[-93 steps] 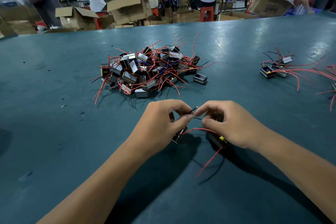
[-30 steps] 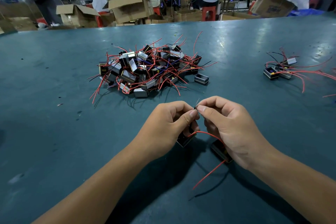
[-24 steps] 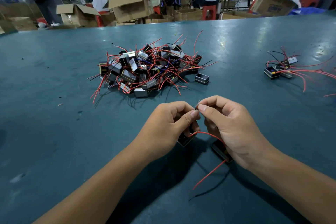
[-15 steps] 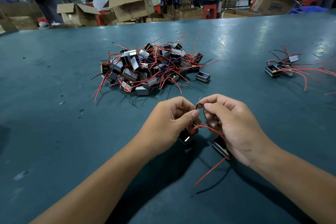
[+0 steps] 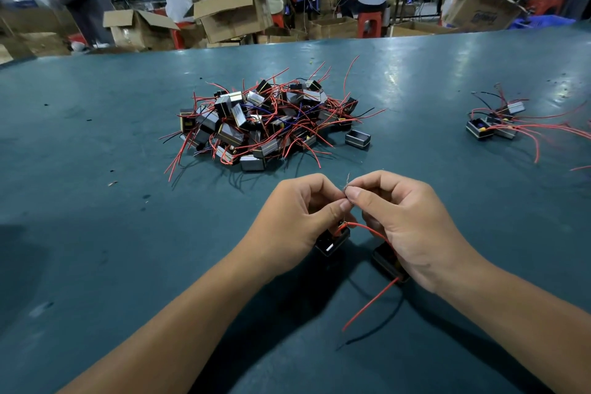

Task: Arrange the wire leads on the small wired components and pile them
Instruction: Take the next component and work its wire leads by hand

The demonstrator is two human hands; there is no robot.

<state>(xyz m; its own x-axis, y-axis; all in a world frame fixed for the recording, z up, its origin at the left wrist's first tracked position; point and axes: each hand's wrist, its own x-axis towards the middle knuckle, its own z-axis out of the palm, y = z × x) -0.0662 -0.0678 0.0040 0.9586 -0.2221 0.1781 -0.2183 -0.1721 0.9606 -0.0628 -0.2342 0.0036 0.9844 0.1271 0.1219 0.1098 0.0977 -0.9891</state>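
Wire leads [image 5: 348, 186] pinched between my left hand [image 5: 297, 217] and right hand [image 5: 406, 221], near the table's [image 5: 96, 233] front edge.

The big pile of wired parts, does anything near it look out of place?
One small box sits alone on the table, just right of the big pile, with no wire visible on it. Nothing else stands out.
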